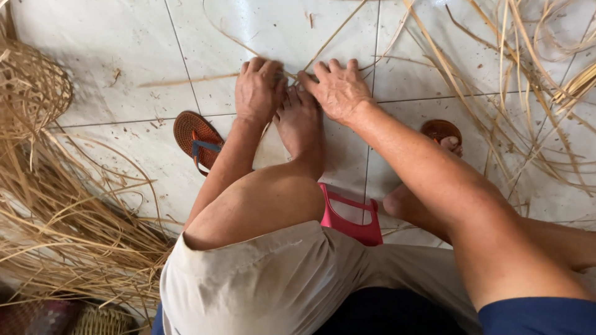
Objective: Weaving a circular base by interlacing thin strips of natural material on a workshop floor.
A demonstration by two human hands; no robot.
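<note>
Thin straw strips (323, 46) are pinched by both hands, left hand (257, 90) and right hand (338, 90), and pinned flat on the floor (112, 43) beside the bare foot (299, 121) for steadiness.

Bright daylight, soft shadows, sharp

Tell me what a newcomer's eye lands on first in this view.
Both hands, the left hand and right hand, press thin straw strips against the white tiled floor beside a bare foot at top centre. A pink stool shows under the knees, and a brown sandal lies left.
</note>
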